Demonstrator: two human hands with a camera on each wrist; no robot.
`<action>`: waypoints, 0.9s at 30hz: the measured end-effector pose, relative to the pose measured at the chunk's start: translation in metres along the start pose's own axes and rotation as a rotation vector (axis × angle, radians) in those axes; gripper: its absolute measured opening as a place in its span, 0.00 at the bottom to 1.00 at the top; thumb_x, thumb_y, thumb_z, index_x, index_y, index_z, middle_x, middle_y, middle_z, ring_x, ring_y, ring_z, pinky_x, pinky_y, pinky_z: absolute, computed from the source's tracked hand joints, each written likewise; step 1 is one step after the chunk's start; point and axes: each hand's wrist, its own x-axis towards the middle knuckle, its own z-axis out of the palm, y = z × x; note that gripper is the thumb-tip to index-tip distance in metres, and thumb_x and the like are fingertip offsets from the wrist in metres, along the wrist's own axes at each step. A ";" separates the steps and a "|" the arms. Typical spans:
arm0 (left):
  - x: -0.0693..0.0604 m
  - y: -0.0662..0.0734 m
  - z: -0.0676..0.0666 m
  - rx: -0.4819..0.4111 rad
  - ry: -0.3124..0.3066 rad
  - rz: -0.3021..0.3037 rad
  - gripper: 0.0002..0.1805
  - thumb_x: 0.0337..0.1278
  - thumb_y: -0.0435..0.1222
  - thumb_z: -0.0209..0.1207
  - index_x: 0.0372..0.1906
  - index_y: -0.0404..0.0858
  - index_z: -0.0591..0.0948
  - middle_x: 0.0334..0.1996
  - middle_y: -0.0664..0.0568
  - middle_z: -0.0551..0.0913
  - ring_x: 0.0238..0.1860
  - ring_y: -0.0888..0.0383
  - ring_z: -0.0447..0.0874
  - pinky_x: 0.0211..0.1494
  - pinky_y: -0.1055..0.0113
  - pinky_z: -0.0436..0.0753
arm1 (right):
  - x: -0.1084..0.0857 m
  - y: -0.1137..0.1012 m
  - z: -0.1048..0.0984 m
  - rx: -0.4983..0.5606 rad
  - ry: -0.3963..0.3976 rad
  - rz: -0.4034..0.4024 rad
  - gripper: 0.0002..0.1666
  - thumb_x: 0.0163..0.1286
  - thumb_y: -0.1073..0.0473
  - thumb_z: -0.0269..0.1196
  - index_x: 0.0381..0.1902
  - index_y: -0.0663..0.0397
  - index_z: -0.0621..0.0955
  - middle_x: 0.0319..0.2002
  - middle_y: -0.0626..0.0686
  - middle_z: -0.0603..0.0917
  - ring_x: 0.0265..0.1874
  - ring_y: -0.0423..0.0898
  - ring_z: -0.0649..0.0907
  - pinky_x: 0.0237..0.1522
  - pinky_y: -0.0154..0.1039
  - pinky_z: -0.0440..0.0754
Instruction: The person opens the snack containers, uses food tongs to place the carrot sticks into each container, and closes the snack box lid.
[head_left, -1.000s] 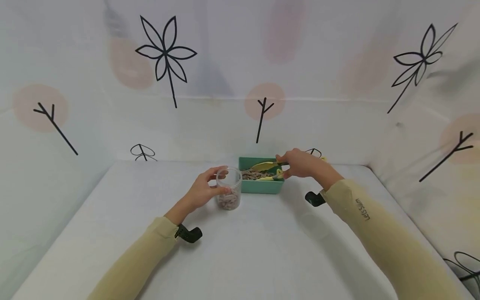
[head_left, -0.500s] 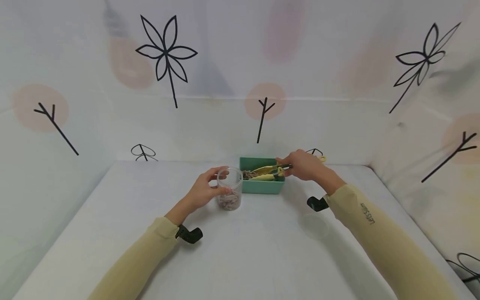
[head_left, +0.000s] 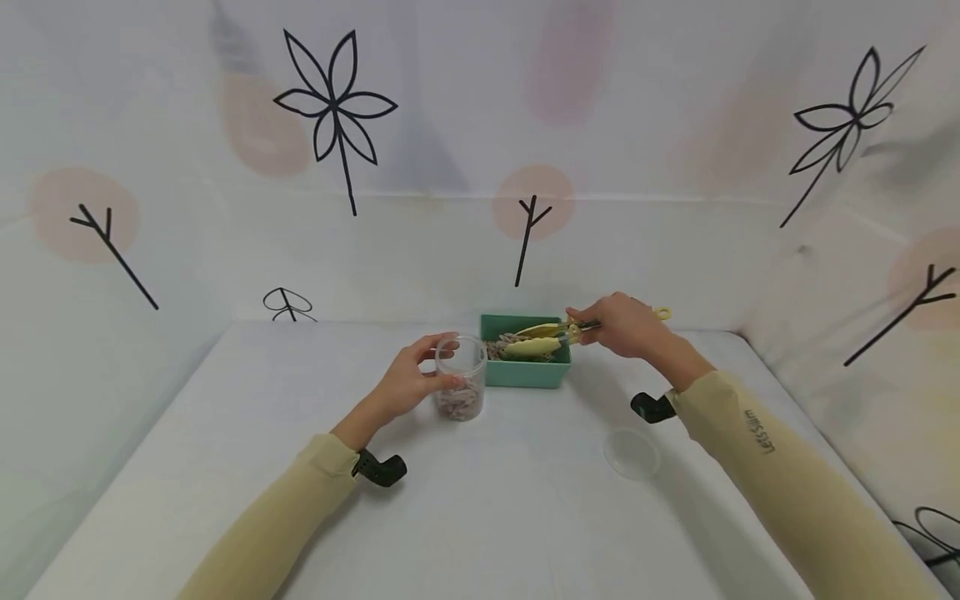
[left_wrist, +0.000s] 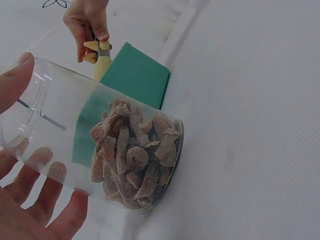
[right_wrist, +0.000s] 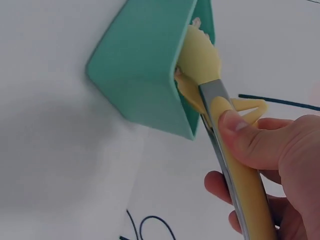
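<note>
My left hand [head_left: 401, 379] grips a clear plastic jar [head_left: 461, 375], thumb on one side and fingers on the other. In the left wrist view, brownish dried pieces [left_wrist: 135, 155] fill the lower part of the jar. To its right stands a green rectangular box [head_left: 525, 375] holding similar pieces [head_left: 495, 348]. My right hand [head_left: 622, 323] holds yellow-and-metal tongs [right_wrist: 250, 195], the thumb pressing on the upper arm. The yellow heads of the tongs [head_left: 531, 347] reach into the box; whether they pinch a piece is hidden.
A clear round lid [head_left: 632, 454] lies on the white table [head_left: 510, 517], below the right wrist. Patterned white cloth [head_left: 442, 258] rises behind the table and at both sides. A dark camera mount is strapped to each wrist.
My right hand shifts right and slightly up with the tongs, whose heads stay at the box after dipping into the pieces. My left hand and the jar stay nearly still.
</note>
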 end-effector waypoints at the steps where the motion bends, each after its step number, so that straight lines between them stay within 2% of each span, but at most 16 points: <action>1: 0.000 0.000 0.000 -0.001 0.001 0.001 0.38 0.56 0.37 0.71 0.72 0.43 0.69 0.65 0.43 0.74 0.63 0.45 0.71 0.62 0.47 0.74 | -0.002 0.000 -0.003 0.009 0.008 0.003 0.32 0.63 0.59 0.71 0.65 0.50 0.77 0.52 0.58 0.85 0.41 0.51 0.85 0.27 0.40 0.77; 6: 0.000 0.001 0.000 0.001 0.004 0.000 0.38 0.56 0.37 0.71 0.71 0.43 0.69 0.65 0.44 0.75 0.63 0.45 0.71 0.62 0.48 0.75 | -0.007 0.001 -0.014 0.031 0.035 0.012 0.33 0.63 0.59 0.71 0.66 0.50 0.76 0.50 0.58 0.86 0.34 0.47 0.84 0.27 0.39 0.75; 12: -0.001 0.002 0.000 0.000 0.009 0.000 0.38 0.56 0.36 0.71 0.71 0.43 0.69 0.65 0.44 0.75 0.63 0.45 0.71 0.62 0.48 0.75 | -0.010 -0.005 -0.023 0.046 0.054 0.028 0.33 0.65 0.59 0.70 0.67 0.50 0.75 0.52 0.61 0.85 0.31 0.46 0.81 0.28 0.40 0.75; 18: -0.001 0.003 0.001 -0.005 0.008 0.003 0.38 0.56 0.36 0.71 0.72 0.42 0.69 0.65 0.43 0.75 0.63 0.44 0.71 0.62 0.49 0.76 | -0.010 -0.005 -0.020 0.074 0.098 0.023 0.33 0.65 0.58 0.70 0.67 0.50 0.75 0.53 0.61 0.84 0.33 0.47 0.83 0.28 0.41 0.75; 27: -0.001 0.003 0.001 -0.004 0.012 0.000 0.37 0.57 0.36 0.71 0.71 0.43 0.69 0.65 0.43 0.75 0.63 0.45 0.71 0.62 0.49 0.75 | -0.008 -0.004 -0.015 0.042 0.078 0.013 0.33 0.64 0.57 0.71 0.67 0.50 0.75 0.53 0.61 0.84 0.31 0.46 0.82 0.26 0.40 0.74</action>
